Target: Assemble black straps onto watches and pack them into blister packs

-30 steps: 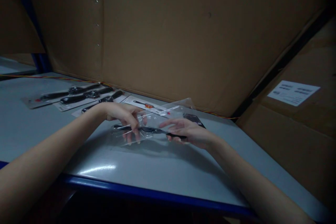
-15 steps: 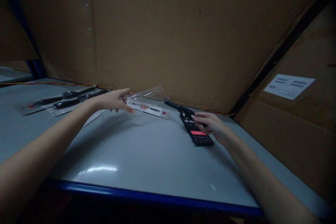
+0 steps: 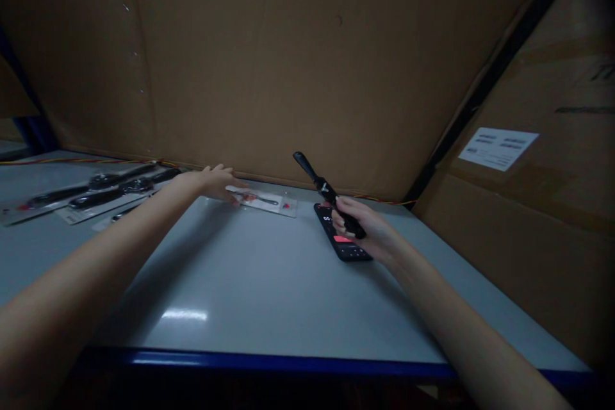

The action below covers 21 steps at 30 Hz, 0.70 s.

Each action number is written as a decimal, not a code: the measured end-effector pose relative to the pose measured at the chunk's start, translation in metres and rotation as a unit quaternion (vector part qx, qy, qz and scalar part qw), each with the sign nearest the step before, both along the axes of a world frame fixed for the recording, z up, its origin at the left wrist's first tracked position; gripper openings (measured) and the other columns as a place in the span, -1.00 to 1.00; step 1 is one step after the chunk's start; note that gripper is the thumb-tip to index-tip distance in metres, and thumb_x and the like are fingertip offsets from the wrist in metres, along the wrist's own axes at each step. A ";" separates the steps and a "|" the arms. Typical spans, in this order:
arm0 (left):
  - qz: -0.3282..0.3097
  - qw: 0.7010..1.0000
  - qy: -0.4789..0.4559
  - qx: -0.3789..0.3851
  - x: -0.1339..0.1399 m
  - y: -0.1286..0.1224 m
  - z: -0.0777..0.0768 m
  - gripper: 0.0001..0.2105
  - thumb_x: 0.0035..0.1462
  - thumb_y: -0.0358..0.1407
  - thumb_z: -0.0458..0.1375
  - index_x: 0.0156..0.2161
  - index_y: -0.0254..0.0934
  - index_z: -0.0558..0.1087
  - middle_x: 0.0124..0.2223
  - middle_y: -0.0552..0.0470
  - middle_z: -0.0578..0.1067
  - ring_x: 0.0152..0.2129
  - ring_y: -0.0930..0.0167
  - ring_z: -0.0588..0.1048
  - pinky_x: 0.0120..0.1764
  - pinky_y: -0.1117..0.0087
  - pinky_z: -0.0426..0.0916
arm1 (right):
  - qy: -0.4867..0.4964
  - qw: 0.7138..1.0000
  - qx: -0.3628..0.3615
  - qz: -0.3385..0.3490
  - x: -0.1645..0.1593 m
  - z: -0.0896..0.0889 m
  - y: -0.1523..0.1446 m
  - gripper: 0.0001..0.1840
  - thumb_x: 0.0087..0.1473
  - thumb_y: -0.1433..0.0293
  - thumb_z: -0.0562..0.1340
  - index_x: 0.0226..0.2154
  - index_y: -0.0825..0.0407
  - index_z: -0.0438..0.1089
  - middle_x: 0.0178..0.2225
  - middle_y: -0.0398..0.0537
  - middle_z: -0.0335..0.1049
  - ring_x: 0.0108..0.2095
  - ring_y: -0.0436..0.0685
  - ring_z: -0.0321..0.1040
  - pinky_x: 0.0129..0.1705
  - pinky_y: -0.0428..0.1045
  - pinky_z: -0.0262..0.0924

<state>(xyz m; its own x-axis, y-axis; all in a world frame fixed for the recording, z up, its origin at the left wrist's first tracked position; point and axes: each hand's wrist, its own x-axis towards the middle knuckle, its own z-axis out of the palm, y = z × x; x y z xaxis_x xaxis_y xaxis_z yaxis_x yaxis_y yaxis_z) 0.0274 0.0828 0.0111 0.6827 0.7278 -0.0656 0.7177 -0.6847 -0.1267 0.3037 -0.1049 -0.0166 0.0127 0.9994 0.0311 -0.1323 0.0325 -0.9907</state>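
My right hand (image 3: 362,224) is closed around a slim black long-handled tool (image 3: 327,191), held tilted up above the table with its thin end pointing up and left. Below it lies a black phone (image 3: 353,254) showing a timer and a red button, partly covered by the hand. My left hand (image 3: 218,182) is at the left end of a clear plastic package with a printed card (image 3: 269,202). Its fingers close over that end, and the package lies low on the table near the back. The fingertips are partly hidden.
Several packaged black tools (image 3: 103,187) lie at the left, partly behind my left forearm. Tall cardboard (image 3: 288,64) walls in the back. A cardboard box with a white label (image 3: 498,148) stands at the right. The grey table (image 3: 269,295) has a blue front edge.
My right hand has lifted the black tool off the phone area, and its tip is higher. The clear package has gone from raised to flat under my left hand. The view has shifted right.
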 end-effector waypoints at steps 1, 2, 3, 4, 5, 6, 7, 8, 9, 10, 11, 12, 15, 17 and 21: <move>0.001 1.000 0.004 0.001 0.000 0.001 -0.002 -0.46 -0.04 0.02 0.11 0.11 0.05 0.31 0.15 -0.19 0.26 0.10 0.01 0.13 0.03 -0.09 0.01 | -0.018 1.000 -0.015 0.003 -0.001 0.001 -0.001 -0.71 -0.04 0.24 0.24 -0.31 0.12 0.34 -0.63 -0.26 0.12 -0.68 -0.16 0.01 -0.70 -0.20 -0.23; 0.003 1.000 0.006 0.005 0.000 0.003 -0.004 -0.49 -0.02 -0.02 0.10 0.10 0.07 0.32 0.16 -0.17 0.26 0.10 0.02 0.12 0.03 -0.10 0.00 | -0.044 0.998 -0.032 0.005 -0.001 0.001 -0.001 -0.71 -0.04 0.25 0.24 -0.31 0.12 0.35 -0.62 -0.25 0.13 -0.68 -0.16 0.01 -0.70 -0.19 -0.23; 0.003 1.000 0.004 0.011 0.000 0.004 -0.007 -0.50 0.00 -0.04 0.10 0.10 0.07 0.31 0.16 -0.15 0.25 0.11 0.04 0.12 0.03 -0.10 0.00 | -0.077 0.996 -0.048 0.008 -0.002 0.001 -0.002 -0.72 -0.04 0.26 0.23 -0.31 0.13 0.37 -0.62 -0.24 0.14 -0.68 -0.16 0.01 -0.71 -0.19 -0.24; 0.002 1.000 -0.006 0.022 -0.001 0.004 -0.009 -0.50 0.01 -0.05 0.09 0.11 0.05 0.30 0.16 -0.15 0.25 0.11 0.05 0.12 0.03 -0.10 0.01 | -0.113 0.992 -0.060 0.014 -0.004 0.001 -0.003 -0.72 -0.05 0.26 0.23 -0.32 0.14 0.39 -0.63 -0.23 0.15 -0.69 -0.16 0.01 -0.70 -0.18 -0.24; 0.001 0.999 -0.024 0.035 -0.002 0.003 -0.011 -0.49 0.02 -0.05 0.08 0.12 0.01 0.30 0.15 -0.16 0.27 0.10 0.06 0.13 0.03 -0.09 0.02 | -0.147 0.987 -0.067 0.025 -0.006 0.001 -0.004 -0.73 -0.05 0.26 0.22 -0.35 0.15 0.40 -0.64 -0.23 0.15 -0.70 -0.16 0.00 -0.70 -0.18 -0.23; -0.004 0.998 -0.048 0.046 -0.003 0.001 -0.011 -0.49 0.02 -0.05 0.07 0.12 -0.04 0.31 0.14 -0.17 0.29 0.09 0.07 0.15 0.03 -0.06 0.03 | -0.175 0.981 -0.070 0.037 -0.009 0.001 -0.005 -0.74 -0.05 0.26 0.22 -0.39 0.15 0.40 -0.66 -0.23 0.15 -0.71 -0.16 0.00 -0.70 -0.17 -0.23; -0.015 0.995 -0.082 0.051 -0.004 -0.003 -0.011 -0.50 0.04 -0.05 0.05 0.10 -0.11 0.33 0.11 -0.17 0.32 0.07 0.10 0.19 0.03 -0.01 0.06 | -0.198 0.977 -0.068 0.050 -0.012 -0.001 -0.006 -0.74 -0.04 0.25 0.21 -0.43 0.14 0.39 -0.67 -0.22 0.15 -0.71 -0.15 0.00 -0.69 -0.17 -0.22; -0.029 0.991 -0.123 0.045 -0.005 -0.008 -0.010 -0.52 0.07 -0.06 0.01 0.08 -0.17 0.36 0.08 -0.16 0.36 0.03 0.14 0.24 0.02 0.07 0.10 | -0.217 0.973 -0.061 0.058 -0.017 -0.002 -0.007 -0.74 -0.04 0.24 0.21 -0.47 0.13 0.37 -0.68 -0.23 0.15 -0.71 -0.15 0.00 -0.69 -0.16 -0.22; -0.044 0.985 -0.166 0.028 -0.005 -0.015 -0.007 -0.55 0.10 -0.07 -0.02 0.04 -0.22 0.39 0.03 -0.14 0.40 -0.02 0.19 0.30 0.00 0.16 0.15 | -0.233 0.969 -0.048 0.063 -0.021 -0.004 -0.008 -0.74 -0.02 0.23 0.20 -0.51 0.11 0.35 -0.68 -0.23 0.16 -0.71 -0.14 -0.01 -0.68 -0.15 -0.21; -0.062 0.975 -0.212 -0.005 -0.005 -0.023 -0.004 -0.57 0.13 -0.08 -0.06 0.00 -0.26 0.41 -0.01 -0.11 0.44 -0.08 0.26 0.36 -0.04 0.27 0.20 | -0.252 0.965 -0.028 0.063 -0.025 -0.006 -0.009 -0.73 -0.01 0.23 0.19 -0.53 0.10 0.33 -0.67 -0.23 0.17 -0.71 -0.13 0.00 -0.67 -0.15 -0.18; -0.074 0.964 -0.250 -0.047 -0.004 -0.033 0.000 -0.57 0.15 -0.08 -0.07 -0.03 -0.28 0.42 -0.07 -0.08 0.47 -0.15 0.31 0.40 -0.10 0.35 0.23 | -0.272 0.960 0.000 0.061 -0.029 -0.009 -0.010 -0.74 0.00 0.23 0.18 -0.53 0.10 0.33 -0.66 -0.22 0.18 -0.69 -0.12 0.03 -0.65 -0.14 -0.13; -0.088 0.956 -0.264 -0.091 -0.004 -0.042 0.004 -0.57 0.14 -0.05 -0.06 -0.05 -0.28 0.42 -0.11 -0.04 0.49 -0.20 0.33 0.42 -0.15 0.39 0.25 | -0.293 0.954 0.038 0.051 -0.032 -0.011 -0.011 -0.76 0.01 0.25 0.18 -0.51 0.09 0.35 -0.64 -0.20 0.22 -0.66 -0.10 0.09 -0.61 -0.13 -0.06; -0.111 0.939 -0.259 -0.197 0.000 -0.067 0.013 -0.56 0.11 -0.01 -0.02 -0.07 -0.27 0.43 -0.18 0.00 0.51 -0.26 0.37 0.43 -0.22 0.43 0.27 | -0.372 0.909 0.186 0.013 -0.037 -0.017 -0.012 -0.81 0.03 0.33 0.20 -0.29 0.07 0.43 -0.42 -0.08 0.40 -0.40 0.03 0.30 -0.36 -0.05 0.15; -0.113 0.931 -0.241 -0.250 0.002 -0.077 0.014 -0.55 0.12 0.01 -0.03 -0.08 -0.28 0.44 -0.22 -0.01 0.51 -0.31 0.39 0.44 -0.26 0.45 0.28 | -0.431 0.860 0.273 0.011 -0.038 -0.020 -0.013 -0.76 0.04 0.40 0.21 -0.17 0.01 0.42 -0.25 -0.05 0.43 -0.23 0.08 0.31 -0.18 0.01 0.14; -0.137 0.908 -0.157 -0.364 0.003 -0.085 0.005 -0.58 0.08 0.02 0.04 -0.16 -0.28 0.46 -0.35 0.01 0.50 -0.44 0.45 0.44 -0.36 0.48 0.29 | -0.474 0.818 0.324 0.038 -0.040 -0.026 -0.013 -0.74 0.08 0.44 0.18 -0.13 -0.01 0.38 -0.23 -0.05 0.43 -0.21 0.08 0.29 -0.14 0.02 0.14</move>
